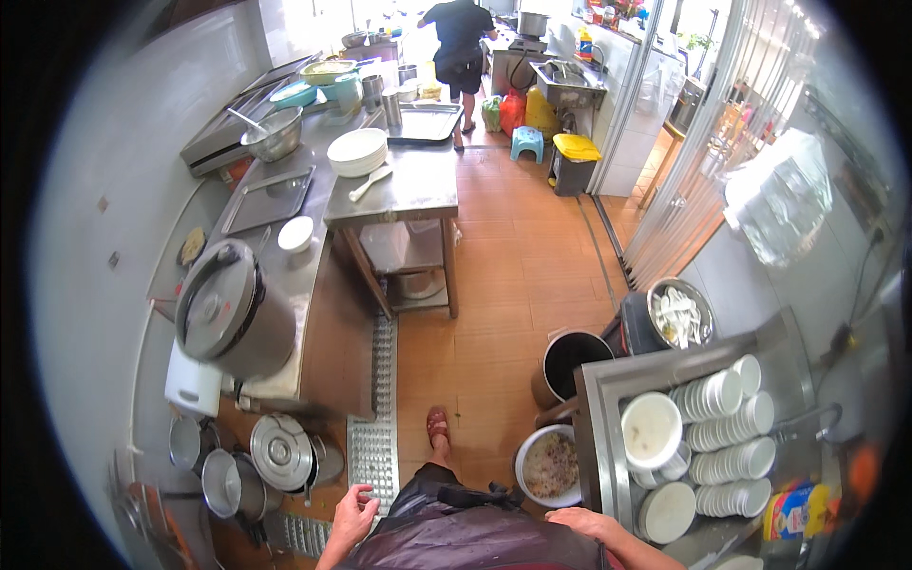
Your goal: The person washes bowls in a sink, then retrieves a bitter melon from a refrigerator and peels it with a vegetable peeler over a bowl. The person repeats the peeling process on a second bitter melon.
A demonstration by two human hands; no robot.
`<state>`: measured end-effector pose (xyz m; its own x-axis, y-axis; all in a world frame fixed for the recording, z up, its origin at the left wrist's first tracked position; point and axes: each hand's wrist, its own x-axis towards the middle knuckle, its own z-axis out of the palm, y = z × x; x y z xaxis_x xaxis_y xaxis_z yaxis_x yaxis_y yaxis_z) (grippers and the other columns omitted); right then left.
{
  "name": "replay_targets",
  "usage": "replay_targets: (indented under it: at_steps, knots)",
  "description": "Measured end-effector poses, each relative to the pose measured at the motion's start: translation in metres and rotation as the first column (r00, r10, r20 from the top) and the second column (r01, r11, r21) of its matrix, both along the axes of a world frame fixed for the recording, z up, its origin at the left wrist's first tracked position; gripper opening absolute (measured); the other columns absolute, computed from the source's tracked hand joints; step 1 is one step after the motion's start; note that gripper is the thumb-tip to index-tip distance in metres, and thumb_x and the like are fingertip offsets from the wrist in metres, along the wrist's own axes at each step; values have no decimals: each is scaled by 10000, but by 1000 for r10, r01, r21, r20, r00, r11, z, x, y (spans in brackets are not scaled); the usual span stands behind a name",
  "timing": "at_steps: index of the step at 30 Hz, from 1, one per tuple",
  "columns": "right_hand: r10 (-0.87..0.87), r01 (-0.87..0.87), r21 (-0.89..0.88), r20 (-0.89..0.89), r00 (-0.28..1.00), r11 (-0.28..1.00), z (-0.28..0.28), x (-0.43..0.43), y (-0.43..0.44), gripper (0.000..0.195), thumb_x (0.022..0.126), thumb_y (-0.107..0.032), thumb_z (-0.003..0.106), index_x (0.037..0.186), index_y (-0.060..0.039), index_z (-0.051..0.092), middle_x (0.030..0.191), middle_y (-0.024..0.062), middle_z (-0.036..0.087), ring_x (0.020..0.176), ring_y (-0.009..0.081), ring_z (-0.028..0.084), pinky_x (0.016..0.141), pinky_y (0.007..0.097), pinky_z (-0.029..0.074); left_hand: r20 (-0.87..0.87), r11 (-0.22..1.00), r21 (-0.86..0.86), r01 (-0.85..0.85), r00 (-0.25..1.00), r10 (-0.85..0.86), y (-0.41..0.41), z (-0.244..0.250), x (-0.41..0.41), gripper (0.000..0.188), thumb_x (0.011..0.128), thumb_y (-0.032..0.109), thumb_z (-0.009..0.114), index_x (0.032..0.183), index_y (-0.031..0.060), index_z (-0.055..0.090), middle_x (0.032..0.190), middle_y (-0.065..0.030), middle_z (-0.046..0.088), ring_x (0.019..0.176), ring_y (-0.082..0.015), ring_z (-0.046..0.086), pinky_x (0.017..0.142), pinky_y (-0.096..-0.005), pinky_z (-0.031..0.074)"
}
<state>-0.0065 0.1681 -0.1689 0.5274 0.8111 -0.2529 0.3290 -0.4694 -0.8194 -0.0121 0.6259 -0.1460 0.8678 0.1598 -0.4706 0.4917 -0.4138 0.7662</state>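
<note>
My left hand [354, 516] hangs in front of my apron [477, 534], holding nothing, its fingers loosely bent and apart. My right hand [581, 524] is against the apron's right side, beside the steel sink [605, 434]; its fingers are partly hidden. Several rows of stacked white bowls [734, 459] lie on their sides in the sink. To their left are a white tub [652, 431] and a stack of white plates [667, 513]. A white bucket of food scraps [548, 467] stands on the floor close to my right hand.
A drain grate [372, 456] runs along the tiled floor [491, 285]. Lidded pots [281, 452] stand at lower left. On the steel counter are a large lidded pot [242, 313] and plates [358, 152]. A dark bin [573, 363] borders the walkway; a person [459, 50] stands farther back.
</note>
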Motion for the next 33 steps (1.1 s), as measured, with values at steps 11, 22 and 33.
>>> replay_targets:
  at_steps: [11,22,33]
  knots:
    - [-458,460,194,-54,887,867,81,261,8,336,866,-183,501,1128,20,560,1144,147,597,1120,312,526,959,391,395,342,824,60,564,764,-548,-115,77,473,292,882,117,606,1136,1,523,893,-120,630,780,-192,644,716,-306,519]
    - [-381,367,-234,-15,925,900,89,630,-113,250,818,-223,594,1011,-79,663,957,96,643,942,288,577,831,355,462,243,863,-55,502,845,-476,-227,111,777,325,877,86,602,1179,6,514,922,-110,629,823,-184,638,768,-302,517]
    - [-344,455,-345,337,876,821,59,1059,-163,292,837,-256,638,1086,-103,634,935,127,637,939,321,593,816,423,491,337,976,-97,197,929,-154,-281,109,1075,299,867,27,597,1155,-20,530,895,-101,629,800,-151,620,726,-275,514]
